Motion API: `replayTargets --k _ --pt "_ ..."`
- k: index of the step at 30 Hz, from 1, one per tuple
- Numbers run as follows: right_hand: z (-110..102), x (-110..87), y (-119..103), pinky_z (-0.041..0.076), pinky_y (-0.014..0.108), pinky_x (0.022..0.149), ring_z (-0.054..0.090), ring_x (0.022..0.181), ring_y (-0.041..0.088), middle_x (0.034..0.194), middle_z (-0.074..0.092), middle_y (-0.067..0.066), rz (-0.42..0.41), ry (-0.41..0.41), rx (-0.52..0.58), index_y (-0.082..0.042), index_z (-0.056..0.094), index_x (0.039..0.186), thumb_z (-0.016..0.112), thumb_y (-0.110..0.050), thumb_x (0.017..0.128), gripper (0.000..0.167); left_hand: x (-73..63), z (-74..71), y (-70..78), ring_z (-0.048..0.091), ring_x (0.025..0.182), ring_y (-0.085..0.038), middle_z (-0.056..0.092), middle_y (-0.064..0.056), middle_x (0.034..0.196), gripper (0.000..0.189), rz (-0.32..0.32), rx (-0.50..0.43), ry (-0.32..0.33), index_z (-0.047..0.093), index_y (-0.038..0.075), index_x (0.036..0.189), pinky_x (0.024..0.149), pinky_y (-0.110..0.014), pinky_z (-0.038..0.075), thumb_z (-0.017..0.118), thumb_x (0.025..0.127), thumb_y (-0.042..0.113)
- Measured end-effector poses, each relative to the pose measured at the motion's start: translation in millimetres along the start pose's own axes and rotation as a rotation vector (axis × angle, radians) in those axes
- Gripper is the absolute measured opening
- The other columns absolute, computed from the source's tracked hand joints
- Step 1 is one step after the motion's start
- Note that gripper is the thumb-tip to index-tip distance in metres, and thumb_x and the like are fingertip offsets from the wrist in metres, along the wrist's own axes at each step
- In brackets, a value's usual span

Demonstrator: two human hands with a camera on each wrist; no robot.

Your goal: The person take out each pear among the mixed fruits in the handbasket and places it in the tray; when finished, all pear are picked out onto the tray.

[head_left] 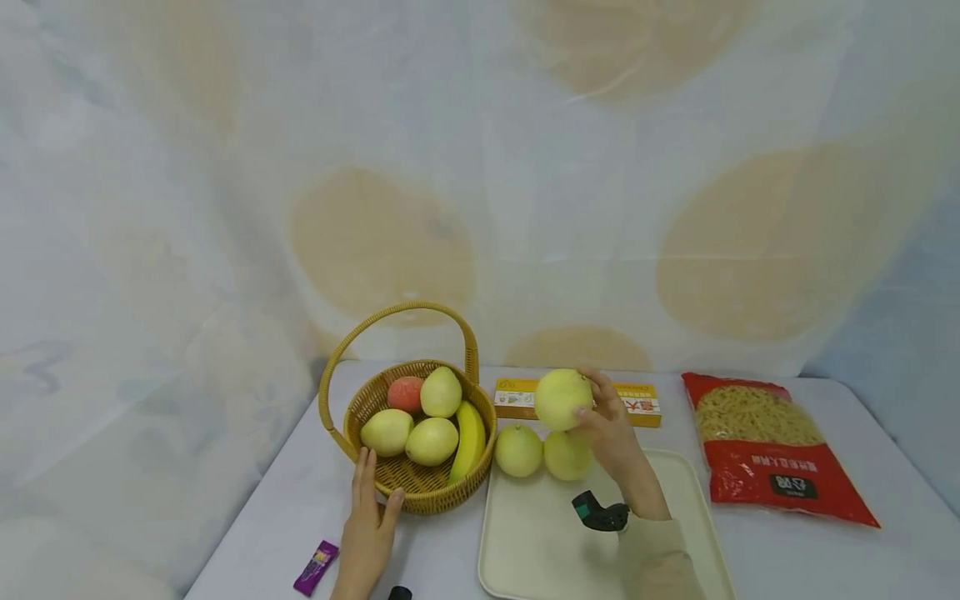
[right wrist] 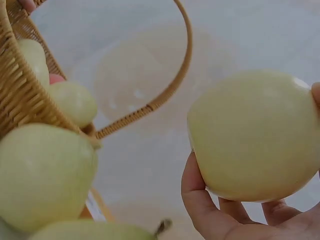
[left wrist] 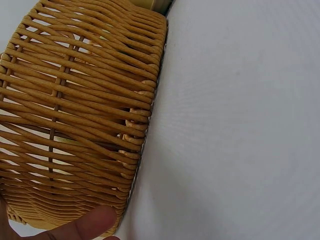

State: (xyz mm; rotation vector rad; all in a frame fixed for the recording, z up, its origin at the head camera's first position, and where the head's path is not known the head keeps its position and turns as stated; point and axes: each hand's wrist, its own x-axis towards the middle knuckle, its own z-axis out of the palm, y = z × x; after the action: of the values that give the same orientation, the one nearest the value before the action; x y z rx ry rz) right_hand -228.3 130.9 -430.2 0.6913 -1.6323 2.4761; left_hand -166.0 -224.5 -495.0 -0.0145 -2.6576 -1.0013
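A round yellow-green pear (head_left: 563, 400) is in my right hand (head_left: 613, 429), gripped between thumb and fingers above the tray's back edge. The right wrist view shows the same pear (right wrist: 255, 135) with fingers curled under and around it. Two more pears, a left one (head_left: 519, 451) and a right one (head_left: 567, 455), sit below it at the tray's back. My left hand (head_left: 369, 529) rests its straight fingers on the near left rim of a wicker basket (head_left: 442, 502). Against the basket's woven side (left wrist: 75, 100) lies the thumb (left wrist: 95, 222). Inside are several yellow-green fruits (head_left: 432, 442), a banana (head_left: 468, 442) and a red fruit (head_left: 405, 394).
The basket's tall handle (head_left: 408, 306) arches over its left and back. A cream tray (head_left: 540, 550) lies right of it, with a yellow box (head_left: 517, 400) behind. Farther right is a red pasta bag (head_left: 780, 462). A small purple packet (head_left: 316, 567) lies left of my left hand.
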Motion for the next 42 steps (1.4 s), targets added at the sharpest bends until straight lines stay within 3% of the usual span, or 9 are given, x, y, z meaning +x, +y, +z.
replayTargets --k 6,13,22,31,38,42 --pt "-19 -15.0 0 0.053 0.023 0.088 0.058 0.107 0.006 0.129 0.052 -0.008 -0.044 0.036 0.046 -0.031 0.052 0.130 0.045 0.007 0.094 0.053 -0.9 0.2 -2.3 0.045 0.127 -0.052 0.008 -0.013 0.164 0.069 -0.003 -0.007 -0.003 0.010 0.015 0.157 0.088 -0.063 0.048 0.048 0.102 0.031" --pt "-35 -32.5 6 0.055 0.025 0.083 0.059 0.105 0.006 0.127 0.052 -0.011 -0.033 0.149 0.020 -0.026 0.050 0.132 0.041 0.006 0.096 0.049 -3.3 -4.1 -10.3 0.051 0.119 -0.054 0.005 -0.011 0.164 0.071 -0.019 0.003 -0.003 0.006 0.018 0.157 0.077 -0.060 0.053 0.048 0.102 0.031" --pt "-50 -42.3 8 0.055 0.025 0.079 0.058 0.102 0.004 0.127 0.047 -0.012 0.109 0.283 -0.140 -0.022 0.043 0.136 0.044 -0.005 0.101 0.039 -0.4 -3.2 -8.0 0.056 0.115 -0.050 0.005 -0.012 0.164 0.072 -0.016 -0.007 0.001 0.005 0.018 0.158 0.074 -0.057 0.053 0.049 0.102 0.031" --pt "-57 -46.7 12 0.054 0.027 0.079 0.056 0.102 0.003 0.129 0.040 -0.011 0.242 0.334 -0.213 -0.018 0.040 0.138 0.047 -0.010 0.100 0.039 1.6 -3.3 -1.5 0.055 0.114 -0.051 0.007 -0.017 0.163 0.075 -0.044 -0.006 -0.031 -0.001 0.018 0.157 0.081 -0.060 0.051 0.046 0.102 0.035" --pt "-58 -48.8 16 0.053 0.022 0.079 0.054 0.101 0.000 0.134 0.034 -0.010 0.298 0.356 -0.298 -0.009 0.033 0.144 0.050 -0.010 0.099 0.049 1.7 -3.4 1.1 0.056 0.113 -0.051 0.006 -0.017 0.163 0.074 -0.026 -0.008 -0.029 -0.001 0.016 0.157 0.077 -0.057 0.053 0.047 0.103 0.032" --pt "-59 -50.7 17 0.051 0.020 0.080 0.051 0.103 0.000 0.131 0.036 -0.008 0.308 0.368 -0.317 -0.011 0.039 0.140 0.051 -0.007 0.098 0.044 1.6 -1.2 -0.1 0.061 0.106 -0.046 0.006 -0.017 0.163 0.074 -0.029 -0.010 -0.031 0.000 0.016 0.157 0.072 -0.053 0.054 0.047 0.103 0.033"
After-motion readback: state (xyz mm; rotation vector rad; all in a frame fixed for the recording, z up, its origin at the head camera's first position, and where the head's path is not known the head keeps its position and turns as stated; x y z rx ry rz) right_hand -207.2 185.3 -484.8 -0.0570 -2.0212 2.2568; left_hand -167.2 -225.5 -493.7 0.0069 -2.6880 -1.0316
